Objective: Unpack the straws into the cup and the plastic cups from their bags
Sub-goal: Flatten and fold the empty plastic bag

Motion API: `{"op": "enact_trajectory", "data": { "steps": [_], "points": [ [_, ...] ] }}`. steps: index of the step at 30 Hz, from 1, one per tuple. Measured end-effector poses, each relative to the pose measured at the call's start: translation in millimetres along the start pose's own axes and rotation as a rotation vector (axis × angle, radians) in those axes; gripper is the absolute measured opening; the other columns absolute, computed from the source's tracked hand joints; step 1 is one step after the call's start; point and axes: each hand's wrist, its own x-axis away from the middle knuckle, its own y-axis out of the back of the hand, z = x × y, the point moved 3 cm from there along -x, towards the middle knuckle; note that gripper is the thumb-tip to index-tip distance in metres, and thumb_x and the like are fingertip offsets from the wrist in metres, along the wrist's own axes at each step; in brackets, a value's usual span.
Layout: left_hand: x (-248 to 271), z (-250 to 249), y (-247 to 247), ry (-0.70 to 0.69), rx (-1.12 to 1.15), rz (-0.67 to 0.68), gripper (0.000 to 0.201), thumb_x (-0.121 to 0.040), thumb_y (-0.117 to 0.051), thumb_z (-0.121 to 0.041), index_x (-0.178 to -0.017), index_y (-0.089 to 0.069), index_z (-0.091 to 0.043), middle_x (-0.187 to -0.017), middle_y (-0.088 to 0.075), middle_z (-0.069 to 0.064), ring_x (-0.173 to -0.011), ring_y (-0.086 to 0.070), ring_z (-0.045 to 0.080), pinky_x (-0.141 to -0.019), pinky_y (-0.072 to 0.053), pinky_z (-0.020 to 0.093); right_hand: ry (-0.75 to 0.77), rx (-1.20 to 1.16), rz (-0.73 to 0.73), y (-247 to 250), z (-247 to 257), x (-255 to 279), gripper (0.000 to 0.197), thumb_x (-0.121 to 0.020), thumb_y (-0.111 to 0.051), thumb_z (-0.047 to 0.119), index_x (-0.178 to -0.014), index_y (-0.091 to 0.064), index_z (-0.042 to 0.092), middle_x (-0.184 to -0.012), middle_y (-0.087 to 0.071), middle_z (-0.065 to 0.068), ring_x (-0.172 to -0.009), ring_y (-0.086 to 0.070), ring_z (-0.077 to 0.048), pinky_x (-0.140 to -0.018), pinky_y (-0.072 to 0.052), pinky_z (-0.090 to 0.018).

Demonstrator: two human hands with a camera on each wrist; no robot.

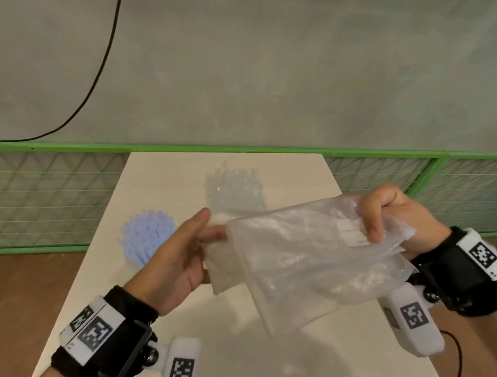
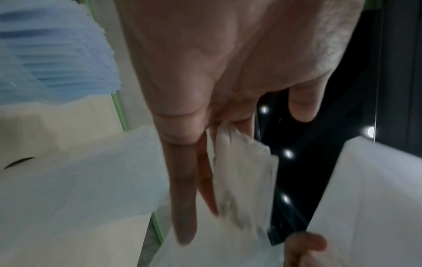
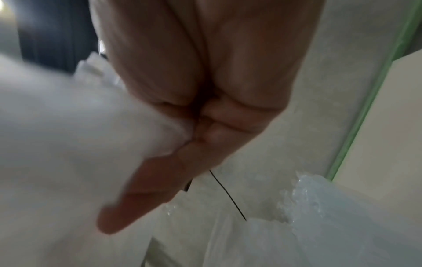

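Observation:
Both hands hold an empty-looking clear plastic bag (image 1: 301, 259) in the air above the white table (image 1: 162, 183). My left hand (image 1: 210, 226) pinches its left edge between thumb and fingers. My right hand (image 1: 373, 219) grips the bunched right end, thumb on top. The wrist views show the same crumpled bag (image 2: 242, 180) (image 3: 68, 144) at the fingers. A fanned bunch of pale blue straws (image 1: 148, 237) (image 2: 52, 54) stands on the table left of my left hand, its base hidden. A stack of clear plastic cups (image 1: 233, 186) (image 3: 331, 207) stands behind the bag.
A green-framed mesh fence (image 1: 46, 191) runs behind the table's far edge. Beyond it lies grey floor with a black cable (image 1: 104, 68). Brown floor shows on both sides of the table. The near part of the tabletop lies under the bag.

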Motion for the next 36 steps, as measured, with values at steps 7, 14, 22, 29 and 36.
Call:
{"op": "enact_trajectory", "data": {
  "steps": [7, 14, 22, 29, 36],
  "points": [
    [2.8, -4.0, -26.2, 0.285, -0.215, 0.316, 0.055, -0.039, -0.091, -0.052, -0.084, -0.081, -0.022, -0.086, -0.075, 0.000, -0.078, -0.072, 0.012, -0.071, -0.058, 0.023, -0.110, 0.236, 0.220, -15.0, 11.6, -21.5, 0.028, -0.066, -0.042, -0.017, -0.048, -0.056, -0.001, -0.060, -0.059, -0.009, -0.054, -0.054, -0.016, -0.056, -0.043, -0.022],
    [-1.7, -11.9, -17.4, 0.137, -0.324, 0.109, 0.012, -0.061, -0.074, -0.017, -0.051, -0.069, -0.013, -0.061, -0.064, -0.001, -0.054, -0.061, 0.011, -0.051, -0.044, 0.018, -0.127, -0.179, -0.116, -12.7, -2.2, -15.5, 0.080, -0.072, -0.076, 0.057, -0.136, -0.054, 0.016, -0.127, -0.063, -0.016, -0.112, -0.063, -0.029, -0.096, -0.050, -0.042],
    [-1.9, -8.0, -17.9, -0.487, -0.797, -0.313, 0.031, -0.086, -0.052, -0.036, -0.074, -0.070, -0.013, -0.097, -0.065, -0.009, -0.084, -0.062, 0.006, -0.076, -0.046, 0.018, -0.098, -0.054, -0.195, -72.1, -48.9, -22.2, 0.126, -0.063, -0.064, 0.082, -0.148, -0.027, -0.002, -0.153, -0.035, -0.020, -0.142, -0.032, -0.032, -0.118, -0.021, -0.052],
    [6.3, -5.6, -12.6, -0.508, -0.851, -0.324, 0.031, -0.082, -0.057, -0.050, -0.097, -0.078, -0.032, -0.113, -0.065, -0.019, -0.107, -0.058, -0.004, -0.086, -0.044, 0.009, -0.067, -0.159, -0.439, -68.6, -53.3, -39.2, 0.040, -0.092, -0.060, 0.018, -0.125, -0.058, -0.006, -0.126, -0.061, -0.027, -0.122, -0.054, -0.045, -0.105, -0.043, -0.053],
    [1.5, -23.2, 11.5, -0.303, -0.511, -0.243, 0.019, -0.083, -0.071, -0.028, -0.090, -0.080, -0.012, -0.099, -0.076, 0.006, -0.096, -0.071, 0.024, -0.089, -0.055, 0.038, -0.118, -0.038, -0.344, -63.0, -53.5, -38.2, 0.026, -0.090, -0.059, 0.009, -0.111, -0.070, -0.003, -0.132, -0.053, -0.027, -0.118, -0.059, -0.034, -0.100, -0.050, -0.045]
  ]
}}
